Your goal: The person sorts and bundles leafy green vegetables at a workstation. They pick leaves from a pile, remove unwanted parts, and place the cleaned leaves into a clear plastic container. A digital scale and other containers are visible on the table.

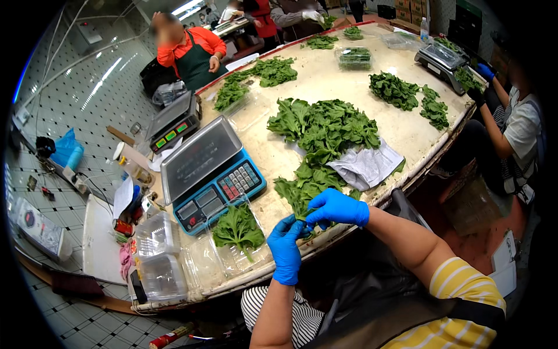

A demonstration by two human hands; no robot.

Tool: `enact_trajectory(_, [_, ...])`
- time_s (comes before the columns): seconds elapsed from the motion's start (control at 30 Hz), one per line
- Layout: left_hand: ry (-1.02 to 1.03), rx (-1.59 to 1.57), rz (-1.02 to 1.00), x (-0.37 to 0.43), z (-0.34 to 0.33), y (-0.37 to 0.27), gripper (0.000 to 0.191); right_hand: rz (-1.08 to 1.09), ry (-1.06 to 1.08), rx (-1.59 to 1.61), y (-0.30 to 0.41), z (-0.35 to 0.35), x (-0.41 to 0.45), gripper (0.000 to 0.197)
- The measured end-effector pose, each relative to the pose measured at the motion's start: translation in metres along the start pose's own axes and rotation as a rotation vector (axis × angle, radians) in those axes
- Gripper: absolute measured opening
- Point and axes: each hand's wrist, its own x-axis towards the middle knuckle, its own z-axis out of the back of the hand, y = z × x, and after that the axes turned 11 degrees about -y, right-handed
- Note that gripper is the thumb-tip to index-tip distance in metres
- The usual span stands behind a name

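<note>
Both of my hands wear blue gloves and meet at the near edge of the table. My left hand (285, 252) pinches the lower end of a leafy green sprig (301, 203). My right hand (342, 209) has its fingertips on the same sprig, close to the left fingers, which partly hide the stem. Just beyond lies a large pile of leafy greens (335, 124), with a crumpled printed paper sheet (368, 165) at its right side. Left of my hands, an open clear plastic clamshell box (218, 257) holds a bunch of leafy greens (239, 231).
A blue digital scale (242, 176) with a metal pan stands left of the pile, another scale (174, 120) behind it. Stacked clear boxes (161, 275) sit at the table's left end. A person (196, 56) stands across the table; another (518, 122) sits at right, handling greens.
</note>
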Motion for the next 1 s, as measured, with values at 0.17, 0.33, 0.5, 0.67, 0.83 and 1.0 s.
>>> enact_trajectory(0.17, [0.021, -0.139, 0.086, 0.007, 0.012, 0.004, 0.021, 0.032, 0.037, -0.118, 0.008, 0.007, -0.003, 0.013])
enact_trajectory(0.33, [0.035, -0.121, 0.007, 0.013, 0.026, -0.013, 0.015, 0.096, -0.227, -0.147, 0.003, 0.027, 0.002, 0.021])
enact_trajectory(0.5, [0.122, -0.038, -0.061, 0.014, 0.038, -0.008, 0.018, 0.555, -0.573, -0.833, -0.011, 0.029, 0.013, 0.042])
enact_trajectory(0.67, [0.206, -0.093, -0.028, 0.011, 0.045, -0.01, 0.023, 0.698, -0.541, -0.614, -0.006, 0.014, 0.013, 0.046])
enact_trajectory(0.83, [0.188, -0.133, -0.015, 0.0, 0.049, -0.023, 0.024, 0.796, -0.428, -0.532, 0.002, -0.004, 0.012, 0.053])
enact_trajectory(1.0, [0.081, 0.011, -0.143, 0.002, 0.071, -0.035, 0.029, 0.792, -0.453, -0.506, -0.006, -0.005, 0.013, 0.051])
